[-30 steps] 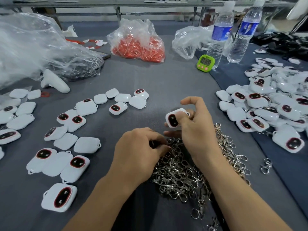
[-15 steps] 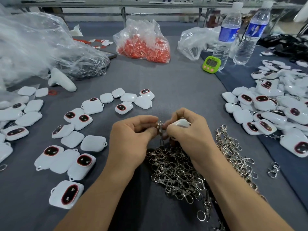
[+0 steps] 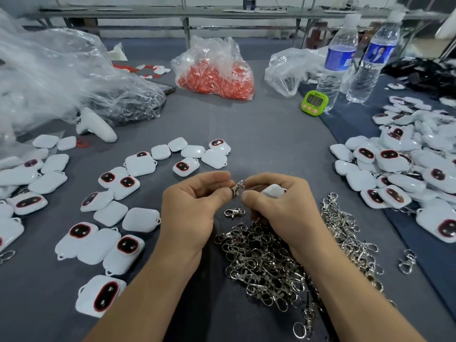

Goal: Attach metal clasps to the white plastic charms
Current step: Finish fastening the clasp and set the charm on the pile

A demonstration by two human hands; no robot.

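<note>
**Clasp and charm held together over the clasp pile**

Both hands are up just beyond the far edge of the clasp pile (image 3: 266,262).
- The left hand (image 3: 195,206) pinches one metal clasp (image 3: 238,187) between thumb and fingertips.
- The right hand (image 3: 283,213) is curled round a white charm (image 3: 274,191), of which only the top edge shows. Its thumb and forefinger meet the same clasp.
- Cannot tell whether the clasp is hooked onto the charm.
- A single loose clasp (image 3: 234,212) lies on the grey table (image 3: 259,134) at the pile's far edge, under the hands.
- Left of the pile are scattered charms (image 3: 108,215), some with dark faces up and some face down.
- Right of the pile is a charm heap (image 3: 399,169).
- Well beyond the pile are a green timer (image 3: 315,102), a bag of orange pieces (image 3: 217,75) and two water bottles (image 3: 336,62).
</note>
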